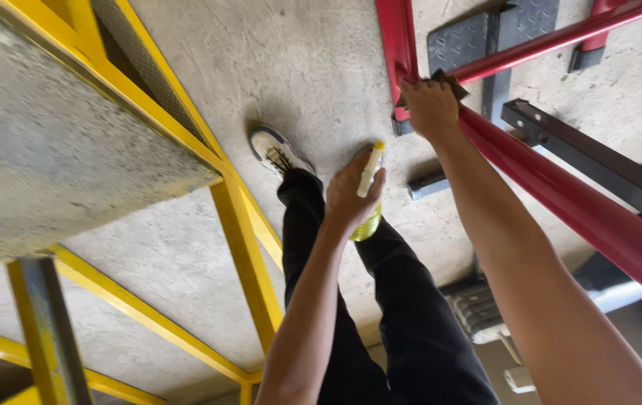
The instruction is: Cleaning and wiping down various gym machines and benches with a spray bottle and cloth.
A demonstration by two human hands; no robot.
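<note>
left hand (349,193) curled shut, right hand (430,107) pressing forward, arms outstretched

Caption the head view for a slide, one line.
Left hand holds a yellow-capped spray bottle; right hand presses a dark pad on a red frame tube.

Head camera, looking steeply down from standing height

A single view from the wearer's head faces almost straight down past both forearms to the concrete floor (321,82). The arms fill the near foreground; a yellow steel frame (242,240) sits left, a red tubular frame (583,210) right.
</note>
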